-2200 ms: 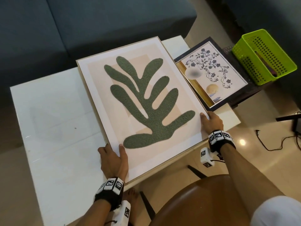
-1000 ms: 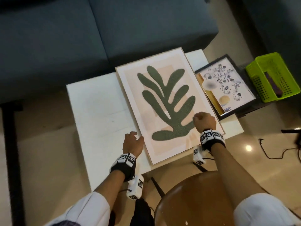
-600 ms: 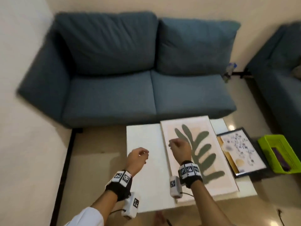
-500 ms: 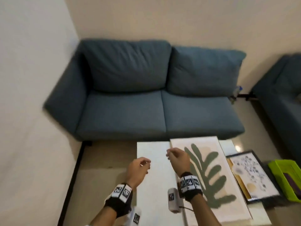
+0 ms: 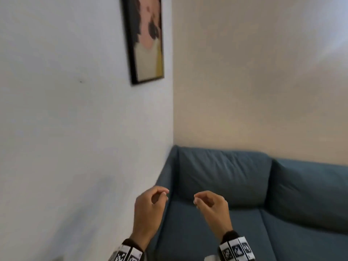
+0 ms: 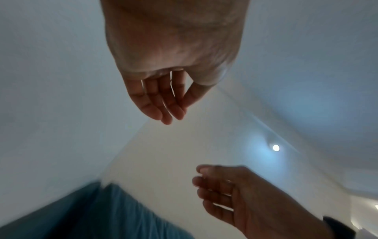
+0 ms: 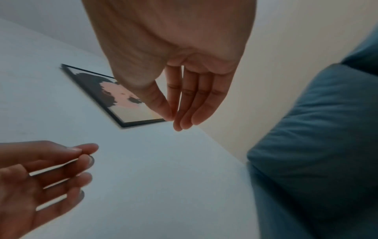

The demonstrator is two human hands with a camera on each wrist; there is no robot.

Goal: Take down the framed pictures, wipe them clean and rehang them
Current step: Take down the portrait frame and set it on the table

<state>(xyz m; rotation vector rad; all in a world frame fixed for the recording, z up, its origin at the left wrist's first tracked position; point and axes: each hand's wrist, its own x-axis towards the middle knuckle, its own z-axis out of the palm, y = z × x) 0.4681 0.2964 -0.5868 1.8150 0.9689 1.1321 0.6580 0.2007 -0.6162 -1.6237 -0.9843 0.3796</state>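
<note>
A black-framed picture [image 5: 146, 40] with pink, dark and cream shapes hangs high on the white left wall, near the corner; the right wrist view shows the same picture [image 7: 114, 97] behind my fingers. My left hand [image 5: 150, 206] and right hand [image 5: 211, 206] are raised side by side well below it, in front of the sofa. Both hold nothing, their fingers loosely curled with thumb near fingertips. In the left wrist view my left hand [image 6: 163, 103] hangs relaxed, with the right hand [image 6: 235, 194] below it. The right wrist view shows my right hand [image 7: 180, 110] and my left hand [image 7: 51, 169].
A blue sofa [image 5: 263, 204] fills the lower right, pushed into the corner between the white wall [image 5: 66, 129] and the beige wall [image 5: 254, 81]. A ceiling light [image 6: 276, 147] glows in the left wrist view.
Both hands let go of the leaf picture on the white table and rose empty. My view swung up from the table past the sofa to the wall with the hanging picture.
</note>
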